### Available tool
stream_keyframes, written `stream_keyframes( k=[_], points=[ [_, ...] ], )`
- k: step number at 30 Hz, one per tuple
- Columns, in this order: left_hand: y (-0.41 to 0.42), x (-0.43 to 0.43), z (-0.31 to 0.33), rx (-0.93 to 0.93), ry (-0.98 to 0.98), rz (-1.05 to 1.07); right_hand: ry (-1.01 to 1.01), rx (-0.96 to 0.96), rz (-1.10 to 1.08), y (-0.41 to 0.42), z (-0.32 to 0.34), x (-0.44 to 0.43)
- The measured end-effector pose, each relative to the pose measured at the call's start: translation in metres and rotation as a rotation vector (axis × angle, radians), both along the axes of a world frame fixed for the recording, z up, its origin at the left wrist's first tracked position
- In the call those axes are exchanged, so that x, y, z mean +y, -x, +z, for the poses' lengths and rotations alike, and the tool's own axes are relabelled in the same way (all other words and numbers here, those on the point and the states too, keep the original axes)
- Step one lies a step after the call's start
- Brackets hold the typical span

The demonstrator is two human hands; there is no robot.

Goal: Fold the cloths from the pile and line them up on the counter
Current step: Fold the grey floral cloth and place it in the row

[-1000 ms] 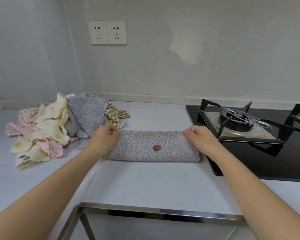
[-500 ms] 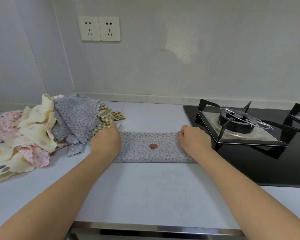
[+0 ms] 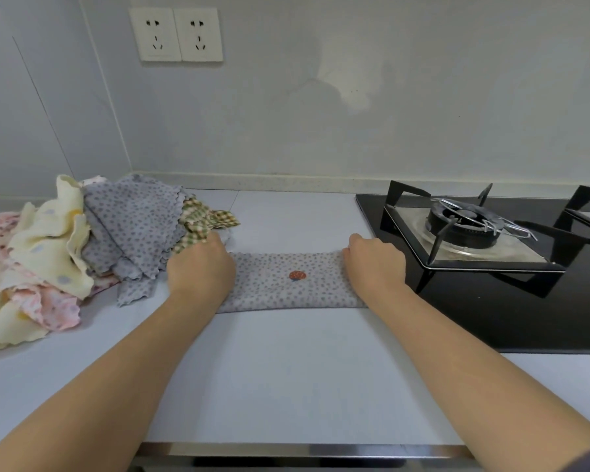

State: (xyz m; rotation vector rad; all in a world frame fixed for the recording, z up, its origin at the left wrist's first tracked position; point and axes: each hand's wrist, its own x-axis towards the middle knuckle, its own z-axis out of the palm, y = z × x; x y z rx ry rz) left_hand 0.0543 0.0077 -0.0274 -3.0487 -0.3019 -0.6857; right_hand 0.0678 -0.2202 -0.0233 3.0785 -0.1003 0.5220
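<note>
The left hand [image 3: 200, 267] lies on the left end of a grey dotted cloth [image 3: 286, 284], with the fingers curled down over its far edge. The right hand [image 3: 375, 264] does the same on the right end. Both seem to grip the cloth, though the fingertips are hidden. The cloth is folded into a long narrow strip and lies flat on the white counter [image 3: 286, 376]. Just beside the left hand is the pile [image 3: 82, 247] of loose cloths. Near the right hand stands a black stove [image 3: 474, 233]. Two sockets [image 3: 176, 35] are on the wall.
</note>
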Motion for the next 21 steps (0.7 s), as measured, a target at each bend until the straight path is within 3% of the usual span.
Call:
stream_keyframes(
  k=[3,6,7,9,11,12,17,21],
  points=[
    [0.000,0.004,0.000,-0.203,-0.021,-0.076,-0.046,-0.044,0.018,0.002,0.003,0.000],
    [-0.001,0.000,0.002,-0.355,-0.043,-0.388,-0.036,-0.202,0.129,0.012,0.014,0.005],
    [0.000,-0.004,0.002,-0.283,0.003,-0.492,-0.074,-0.185,0.194,0.017,0.015,0.011],
    [0.008,-0.015,0.001,0.052,0.138,-0.598,-0.206,0.027,0.307,0.028,0.009,0.023],
    [0.010,-0.018,-0.007,0.394,0.127,-0.553,-0.211,0.351,0.345,0.034,-0.001,0.031],
    [0.010,-0.018,-0.008,0.470,0.102,-0.525,-0.160,0.445,0.348,0.033,-0.005,0.031],
    [0.006,-0.014,-0.008,0.514,0.069,-0.416,-0.136,0.484,0.328,0.023,-0.006,0.022],
    [0.012,-0.012,-0.003,0.571,0.047,-0.354,-0.157,0.405,0.219,0.022,-0.006,0.016]
  ],
)
